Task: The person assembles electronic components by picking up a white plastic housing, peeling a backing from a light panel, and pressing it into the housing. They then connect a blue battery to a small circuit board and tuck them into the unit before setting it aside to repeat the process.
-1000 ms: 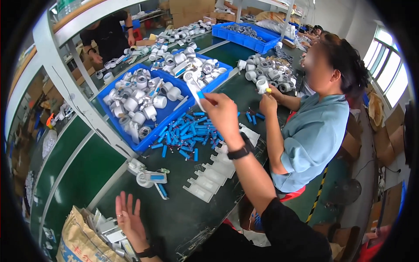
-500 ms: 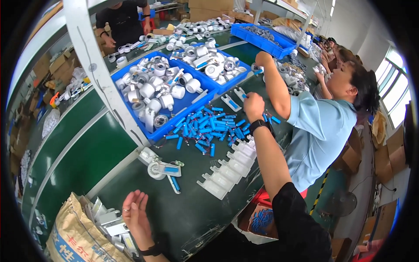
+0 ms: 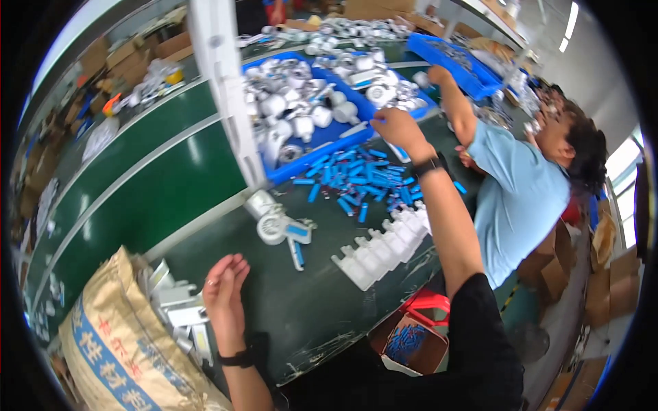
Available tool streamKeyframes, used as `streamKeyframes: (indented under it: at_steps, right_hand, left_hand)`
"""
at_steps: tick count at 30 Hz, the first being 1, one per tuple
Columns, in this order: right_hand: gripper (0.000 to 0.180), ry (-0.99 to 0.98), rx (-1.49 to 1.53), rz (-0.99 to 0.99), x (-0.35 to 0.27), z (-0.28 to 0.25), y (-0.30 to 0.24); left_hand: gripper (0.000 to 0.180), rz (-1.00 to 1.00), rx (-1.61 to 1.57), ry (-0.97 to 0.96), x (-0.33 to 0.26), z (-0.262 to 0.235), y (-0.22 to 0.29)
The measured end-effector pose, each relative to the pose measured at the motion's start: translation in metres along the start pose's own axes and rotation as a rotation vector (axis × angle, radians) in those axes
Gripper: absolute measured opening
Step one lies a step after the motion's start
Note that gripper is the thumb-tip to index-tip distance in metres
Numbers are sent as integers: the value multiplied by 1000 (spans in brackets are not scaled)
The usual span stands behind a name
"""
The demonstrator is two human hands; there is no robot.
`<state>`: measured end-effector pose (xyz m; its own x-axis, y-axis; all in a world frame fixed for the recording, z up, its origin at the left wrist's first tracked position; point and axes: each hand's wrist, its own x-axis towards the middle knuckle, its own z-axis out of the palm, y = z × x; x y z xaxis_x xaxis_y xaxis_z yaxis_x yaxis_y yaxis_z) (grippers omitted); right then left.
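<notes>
My right hand [image 3: 406, 131] reaches far forward, its fingers closed together beside the front corner of a blue bin [image 3: 322, 150]. Whatever they may hold is hidden. White round-headed parts [image 3: 303, 127] fill much of that bin. Under my right wrist, a white piece with a blue cell [image 3: 399, 152] lies partly covered. Blue cylindrical batteries with thin wires [image 3: 367, 179] are heaped nearer me. A row of white plastic housings [image 3: 385, 248] stands along my right forearm. My left hand [image 3: 227, 291] hovers over the green table, fingers loosely bent and apart, holding nothing. Beyond it lies a white fan-like assembly [image 3: 277, 226].
At the left, a printed woven sack [image 3: 113, 335] stands by a pile of white and silver parts [image 3: 179, 305]. A metal post [image 3: 226, 89] rises beside the bin. To the right a co-worker in light blue [image 3: 517, 185] reaches across. Below the table edge sits a box of small blue pieces [image 3: 411, 342].
My right hand has moved from above the white pieces to the bin's corner. My left hand stays raised and empty. The whole view has shifted, so the table's things appear farther right.
</notes>
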<state>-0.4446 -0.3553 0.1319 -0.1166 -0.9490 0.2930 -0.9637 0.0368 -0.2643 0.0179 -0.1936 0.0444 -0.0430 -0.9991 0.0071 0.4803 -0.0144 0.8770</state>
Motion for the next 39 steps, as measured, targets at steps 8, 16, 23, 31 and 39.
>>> streamKeyframes:
  at_steps: [8,16,23,31,39]
  right_hand:
    - [61,-152,86,-263,-155,59,-198]
    - [52,-217,554,-197,-153,86,-179]
    - [49,-66,302,-153,-146,77,-166]
    - [50,-144,406,-320,-162,91,-144]
    - [55,-271,179,-323,-167,91,-129]
  left_hand:
    - [34,-140,281,49,7,-14,-1]
    - [40,-190,421,-49,7,-14,-9]
    - [50,278,1091,-169,27,25,-6]
    - [56,434,1258,-544,81,36,-24]
    - [55,135,1395,-714,77,-2,36]
